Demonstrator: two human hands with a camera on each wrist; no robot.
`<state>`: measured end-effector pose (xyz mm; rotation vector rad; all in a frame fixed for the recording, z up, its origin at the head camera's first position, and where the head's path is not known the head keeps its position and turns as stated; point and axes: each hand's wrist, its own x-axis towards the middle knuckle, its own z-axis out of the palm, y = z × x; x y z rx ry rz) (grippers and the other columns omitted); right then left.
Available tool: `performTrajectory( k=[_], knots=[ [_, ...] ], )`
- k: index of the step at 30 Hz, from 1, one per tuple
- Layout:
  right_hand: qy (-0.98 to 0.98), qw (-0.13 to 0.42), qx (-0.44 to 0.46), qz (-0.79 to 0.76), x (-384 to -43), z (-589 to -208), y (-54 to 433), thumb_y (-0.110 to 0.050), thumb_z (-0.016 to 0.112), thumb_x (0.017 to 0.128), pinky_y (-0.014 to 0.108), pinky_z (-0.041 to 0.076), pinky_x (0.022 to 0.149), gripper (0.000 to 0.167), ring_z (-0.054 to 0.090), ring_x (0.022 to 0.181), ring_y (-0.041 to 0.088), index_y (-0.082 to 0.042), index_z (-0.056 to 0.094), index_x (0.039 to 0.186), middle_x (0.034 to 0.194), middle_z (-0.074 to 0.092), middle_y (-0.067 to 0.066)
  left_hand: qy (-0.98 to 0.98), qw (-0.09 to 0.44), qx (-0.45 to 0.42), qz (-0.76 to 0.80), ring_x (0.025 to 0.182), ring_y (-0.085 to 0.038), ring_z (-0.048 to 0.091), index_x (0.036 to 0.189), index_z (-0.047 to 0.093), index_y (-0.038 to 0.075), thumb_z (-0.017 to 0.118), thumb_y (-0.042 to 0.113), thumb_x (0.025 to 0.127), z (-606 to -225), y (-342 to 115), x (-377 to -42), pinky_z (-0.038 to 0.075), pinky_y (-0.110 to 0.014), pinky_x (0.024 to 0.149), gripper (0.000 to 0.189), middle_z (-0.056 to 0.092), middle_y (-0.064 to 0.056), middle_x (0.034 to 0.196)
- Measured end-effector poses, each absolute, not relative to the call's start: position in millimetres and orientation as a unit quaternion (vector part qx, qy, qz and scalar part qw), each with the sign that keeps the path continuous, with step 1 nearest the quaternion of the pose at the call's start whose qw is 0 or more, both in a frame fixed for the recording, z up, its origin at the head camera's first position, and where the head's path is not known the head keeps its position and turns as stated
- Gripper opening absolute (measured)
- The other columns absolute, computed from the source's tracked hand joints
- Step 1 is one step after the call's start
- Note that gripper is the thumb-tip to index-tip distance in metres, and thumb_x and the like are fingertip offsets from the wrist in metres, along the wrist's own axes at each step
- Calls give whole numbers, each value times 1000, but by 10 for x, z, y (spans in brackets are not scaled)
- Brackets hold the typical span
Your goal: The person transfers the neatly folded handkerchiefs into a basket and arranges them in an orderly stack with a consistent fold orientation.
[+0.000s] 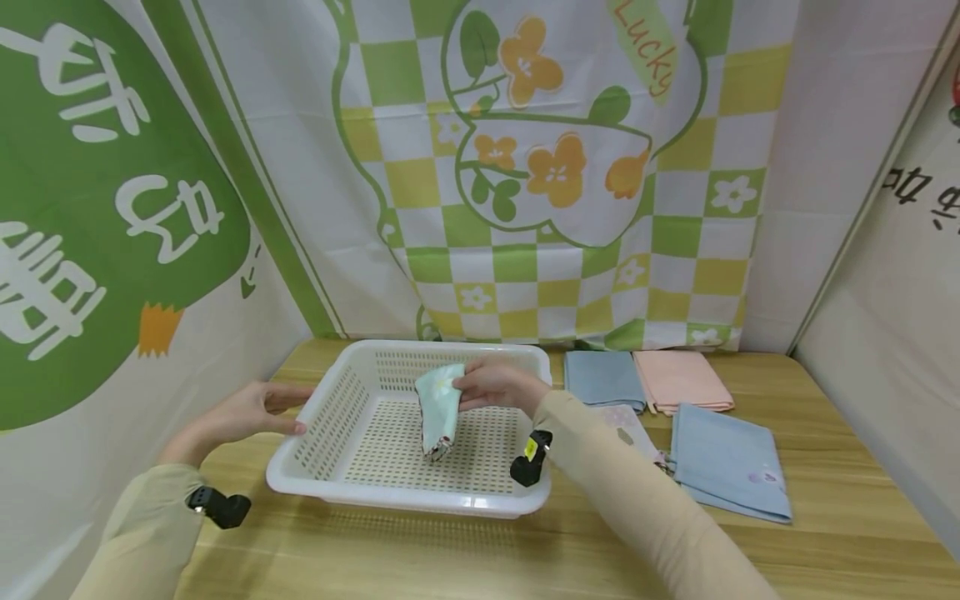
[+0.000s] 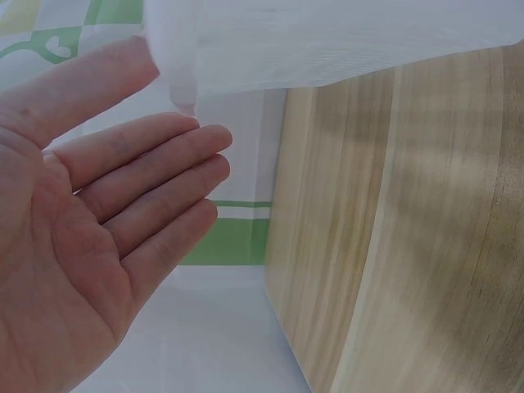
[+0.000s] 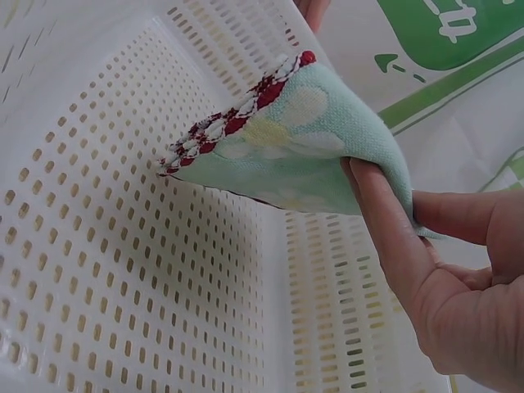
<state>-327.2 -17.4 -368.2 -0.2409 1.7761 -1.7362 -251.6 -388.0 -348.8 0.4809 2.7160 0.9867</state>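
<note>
A white perforated plastic basket (image 1: 358, 486) stands on the wooden table. Above its floor, a folded mint-green small towel (image 1: 441, 398) with a pale flower pattern hangs from my right hand (image 1: 495, 385). Thumb and fingers pinch one side of the towel; a red-and-white edge shows at its lower end in the right wrist view (image 3: 237, 115). My left hand (image 1: 238, 414) is at the basket's left side, its thumb touching the rim. In the left wrist view the left hand's fingers (image 2: 155, 196) lie straight and close together, fingertips at the rim's underside.
Right of the basket lie a folded grey-blue cloth (image 1: 602, 377), a pink cloth (image 1: 682, 379), a light-blue cloth (image 1: 731, 458) and a pale patterned cloth (image 1: 628, 423), partly hidden by my right sleeve. Printed curtains (image 1: 525, 275) hang behind and beside the table (image 1: 375, 558).
</note>
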Motion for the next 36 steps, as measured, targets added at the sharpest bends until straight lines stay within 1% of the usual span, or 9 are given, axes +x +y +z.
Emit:
performTrajectory(
  k=[4, 6, 9, 16, 24, 28, 32, 36],
  knots=[
    [669, 325, -90, -663, -3264, -3705, -210, 2, 50, 95, 38, 55, 87, 5, 65, 71, 16, 1, 54, 93, 81, 62, 10, 923, 107, 160, 334, 126, -44, 47, 136, 46, -5, 74, 27, 83, -3488, -3876, -2517, 44, -56, 97, 68, 52, -25, 134],
    [665, 330, -91, -663, -3263, -3709, -230, 2, 49, 96, 37, 54, 89, 5, 64, 72, 16, 0, 54, 93, 82, 62, 10, 922, 106, 165, 333, 126, -45, 47, 136, 46, -7, 73, 26, 83, -3486, -3881, -2522, 44, -57, 97, 68, 52, -26, 134],
    [662, 336, -93, -664, -3258, -3698, -262, 2, 48, 96, 36, 54, 91, 6, 64, 74, 16, 0, 53, 93, 84, 60, 9, 923, 105, 160, 333, 126, -44, 46, 136, 46, -5, 74, 28, 82, -3491, -3885, -2526, 44, -55, 98, 69, 51, -25, 135],
    [667, 351, -95, -650, -3241, -3691, -302, 2, 46, 97, 35, 53, 91, 7, 62, 73, 16, -1, 50, 92, 83, 59, 9, 924, 103, 162, 331, 126, -45, 47, 136, 46, -6, 73, 28, 83, -3483, -3878, -2528, 45, -56, 97, 69, 51, -26, 135],
    [674, 347, -87, -647, -3251, -3733, -260, 5, 46, 96, 39, 51, 94, 9, 62, 71, 16, -1, 49, 90, 81, 58, 10, 924, 104, 158, 333, 125, -44, 47, 136, 46, -6, 74, 27, 82, -3485, -3876, -2525, 45, -56, 96, 69, 52, -26, 135],
    [682, 344, -80, -641, -3257, -3740, -235, 4, 46, 96, 40, 51, 94, 6, 61, 70, 16, 2, 52, 96, 80, 59, 10, 923, 104, 158, 334, 125, -45, 47, 136, 46, -6, 74, 26, 83, -3480, -3875, -2517, 45, -56, 96, 68, 51, -26, 135],
    [690, 342, -72, -634, -3259, -3740, -222, 3, 46, 96, 41, 51, 95, 10, 62, 71, 16, 4, 53, 103, 81, 59, 9, 922, 107, 160, 336, 126, -45, 46, 136, 46, -6, 73, 26, 83, -3478, -3871, -2514, 44, -57, 97, 68, 51, -26, 135],
    [693, 343, -65, -631, -3258, -3738, -213, 3, 46, 96, 41, 51, 95, 11, 62, 71, 16, 5, 53, 105, 81, 60, 10, 922, 108, 159, 335, 126, -45, 46, 136, 45, -6, 73, 27, 83, -3479, -3870, -2515, 44, -57, 97, 69, 51, -26, 135]
  ],
)
